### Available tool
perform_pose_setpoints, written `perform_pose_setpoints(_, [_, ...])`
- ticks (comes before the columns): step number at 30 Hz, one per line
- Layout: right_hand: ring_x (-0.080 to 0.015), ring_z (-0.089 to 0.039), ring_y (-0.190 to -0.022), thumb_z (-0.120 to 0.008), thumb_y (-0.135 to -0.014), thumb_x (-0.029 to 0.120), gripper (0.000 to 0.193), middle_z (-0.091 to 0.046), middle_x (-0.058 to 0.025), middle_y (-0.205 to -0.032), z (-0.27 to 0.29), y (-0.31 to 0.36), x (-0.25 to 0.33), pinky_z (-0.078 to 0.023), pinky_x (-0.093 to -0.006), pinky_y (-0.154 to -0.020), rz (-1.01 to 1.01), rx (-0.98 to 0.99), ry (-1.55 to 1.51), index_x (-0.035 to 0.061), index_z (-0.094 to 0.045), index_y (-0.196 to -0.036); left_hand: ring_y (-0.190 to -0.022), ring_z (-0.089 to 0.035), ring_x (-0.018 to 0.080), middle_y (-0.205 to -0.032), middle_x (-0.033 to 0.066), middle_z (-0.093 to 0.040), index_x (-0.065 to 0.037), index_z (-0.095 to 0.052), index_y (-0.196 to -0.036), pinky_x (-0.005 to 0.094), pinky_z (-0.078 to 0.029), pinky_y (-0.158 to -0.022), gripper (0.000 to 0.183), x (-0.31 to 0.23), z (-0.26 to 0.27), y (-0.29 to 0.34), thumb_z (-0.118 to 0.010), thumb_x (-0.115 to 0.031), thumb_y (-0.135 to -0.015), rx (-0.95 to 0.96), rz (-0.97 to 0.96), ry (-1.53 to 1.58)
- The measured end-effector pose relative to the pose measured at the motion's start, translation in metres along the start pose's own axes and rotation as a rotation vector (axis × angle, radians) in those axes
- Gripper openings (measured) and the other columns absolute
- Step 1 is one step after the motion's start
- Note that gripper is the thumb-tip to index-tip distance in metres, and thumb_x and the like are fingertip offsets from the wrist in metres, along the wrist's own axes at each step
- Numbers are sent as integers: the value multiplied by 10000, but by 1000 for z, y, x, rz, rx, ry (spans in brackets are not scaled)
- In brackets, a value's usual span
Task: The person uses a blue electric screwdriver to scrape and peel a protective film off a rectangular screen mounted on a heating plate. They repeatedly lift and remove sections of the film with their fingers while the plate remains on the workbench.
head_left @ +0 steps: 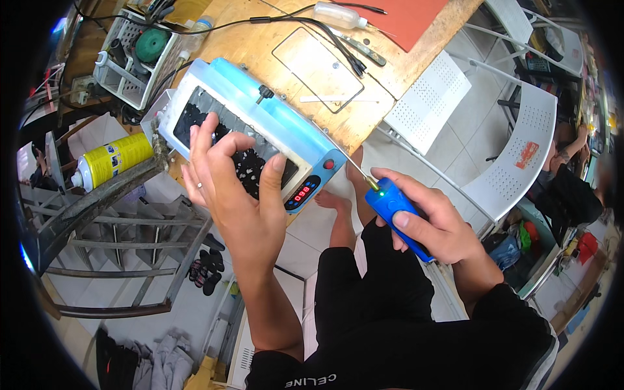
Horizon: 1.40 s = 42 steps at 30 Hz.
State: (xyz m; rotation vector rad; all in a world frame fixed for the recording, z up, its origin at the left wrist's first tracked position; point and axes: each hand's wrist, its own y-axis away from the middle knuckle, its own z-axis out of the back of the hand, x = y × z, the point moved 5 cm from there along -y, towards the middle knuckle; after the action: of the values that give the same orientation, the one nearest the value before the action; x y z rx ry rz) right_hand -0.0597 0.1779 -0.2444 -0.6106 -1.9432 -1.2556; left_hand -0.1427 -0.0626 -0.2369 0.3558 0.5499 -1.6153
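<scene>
A light-blue heating machine point(286, 120) with a red lit display and a red button lies aslant at the wooden table's near edge. On its top is a dark rectangular panel point(250, 170), strewn with black flakes and crumbs. My left hand point(237, 175) rests over this panel, fingers bent and spread apart, and hides part of it. In my right hand point(442, 224) is a blue handheld electric tool point(391, 201) with a brass collar, a green light and a long thin metal rod. The rod points up and left, past the machine's right end.
On the wooden table point(383, 91) are black cables point(292, 19), a needle-tipped plastic bottle point(338, 15), a slim metal tool point(364, 49) and a red-orange mat point(416, 19). A white basket point(140, 91) and yellow spray can point(114, 159) stand left. White perforated chairs point(513, 156) are right; another person sits beyond.
</scene>
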Motion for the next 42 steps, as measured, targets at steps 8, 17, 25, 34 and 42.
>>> perform_pose_setpoints(8, [-133, -669, -853, -679, -997, 172, 680, -669, -127, -1148, -25, -12, 8, -548, -283, -788, 315, -313, 98, -5, -384, -1584, -1571, -313, 446, -1650, 292, -380, -2, -461, -1450, 551, -241, -1274, 429, 17, -1, 6, -494, 43, -1024, -104, -31, 402])
perform_pose_setpoints(17, [-219, -731, -947, -798, -878, 126, 720, -739, -166, -1071, -39, -78, 18, -567, -354, -867, 492, -706, 218, 8, -459, -1502, -959, -687, 204, -1089, 133, -718, 43, -666, -1238, 344, -535, -928, 217, 38, 63, 3, -634, -92, -1071, -151, 52, 337])
perform_pose_setpoints(25, [-221, -720, -972, -807, -870, 134, 720, -718, -167, -1077, -40, -89, 9, -557, -364, -885, 417, -687, 76, 29, -460, -1491, -1487, -430, 328, -1563, 81, -515, -160, -656, -1412, 484, -401, -1177, 709, -5, 43, -38, -869, -122, -737, 644, -749, -230])
perform_pose_setpoints(34, [-234, -718, -1033, -837, -840, 134, 787, -712, -190, -1143, -48, -85, 4, -554, -346, -915, 390, -796, -5, 30, -442, -1512, -1275, -511, 340, -1209, 93, -547, -151, -650, -1224, 482, -418, -1090, 574, -23, 34, -69, -876, -152, -696, 811, -858, -207])
perform_pose_setpoints(42, [-249, -718, -1059, -872, -827, 169, 836, -711, -190, -1174, -51, -82, 8, -552, -350, -943, 305, -855, -23, 18, -434, -1523, -988, -625, 258, -912, 40, -621, -112, -625, -1119, 425, -449, -927, 447, -32, 48, -80, -835, -78, -726, 981, -899, -51])
